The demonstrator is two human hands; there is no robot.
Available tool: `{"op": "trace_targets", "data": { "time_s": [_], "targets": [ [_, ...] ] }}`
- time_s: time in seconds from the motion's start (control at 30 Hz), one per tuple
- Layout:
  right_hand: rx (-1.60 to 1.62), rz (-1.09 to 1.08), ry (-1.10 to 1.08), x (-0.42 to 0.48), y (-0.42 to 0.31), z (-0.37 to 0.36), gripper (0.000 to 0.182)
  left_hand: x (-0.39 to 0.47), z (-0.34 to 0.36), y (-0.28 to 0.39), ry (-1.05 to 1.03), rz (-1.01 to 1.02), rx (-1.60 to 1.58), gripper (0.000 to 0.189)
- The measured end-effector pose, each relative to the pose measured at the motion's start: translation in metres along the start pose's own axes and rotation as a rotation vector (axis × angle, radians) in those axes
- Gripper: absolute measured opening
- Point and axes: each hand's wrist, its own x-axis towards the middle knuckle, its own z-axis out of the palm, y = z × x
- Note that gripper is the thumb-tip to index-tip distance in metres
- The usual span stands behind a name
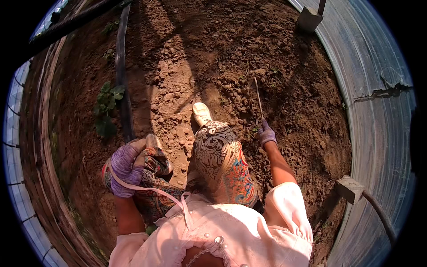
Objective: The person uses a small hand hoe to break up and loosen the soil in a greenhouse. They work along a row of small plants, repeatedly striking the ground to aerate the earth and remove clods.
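My right hand (266, 133), in a purple knit glove with bare fingertips, grips a thin light handle (259, 98) of a hand tool. The tool's far end reaches the loose brown soil (280, 110); a dark flat part there is hard to make out. My left hand (126, 167), gloved alike, rests over my left knee, thumb apart from the fingers, with nothing seen in it. Across its wrist side runs a pink ribbon (156, 191) from my blouse. Between the hands is my right knee (217, 147) in patterned trousers, a pale shoe (201, 112) ahead of it.
A dark flat strip (122, 66) runs along the ground on the left, beside a leafy green plant (108, 100). Plastic sheeting (373, 133) with a tear walls the right side. Concrete blocks (349, 189) with poles stand along it. A dark bar (70, 25) crosses the upper left.
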Motion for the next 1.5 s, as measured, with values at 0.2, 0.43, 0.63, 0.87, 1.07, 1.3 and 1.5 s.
{"op": "trace_targets", "data": {
  "time_s": [0.2, 0.43, 0.63, 0.87, 1.07, 1.3, 1.5],
  "targets": [
    [0.106, -0.148, 0.143, 0.085, -0.184, -0.078, 0.039, 0.026, 0.005, -0.012, -0.048, 0.113, 0.135, 0.025],
    [-0.021, -0.171, 0.095, 0.098, -0.080, -0.009, 0.046, 0.042, 0.015, -0.022, -0.269, 0.083, 0.135, 0.024],
    [-0.273, 0.045, -0.031, -0.070, 0.052, -0.029, 0.046, 0.047, 0.021, -0.012, -0.383, 0.176, 0.186, 0.031],
    [-0.164, 0.071, -0.025, -0.058, 0.034, -0.005, 0.047, 0.055, 0.025, -0.007, -0.515, 0.209, 0.101, 0.030],
    [0.104, -0.219, 0.108, 0.125, -0.179, -0.030, 0.042, 0.059, 0.029, -0.014, -0.554, 0.202, 0.036, 0.023],
    [0.057, -0.175, -0.001, 0.183, -0.295, -0.038, 0.043, 0.055, 0.020, -0.015, -0.555, 0.194, 0.094, 0.033],
    [-0.281, -0.141, -0.089, 0.104, -0.137, 0.027, 0.053, 0.055, 0.014, -0.009, -0.659, 0.123, 0.159, 0.038]
  ]
}}
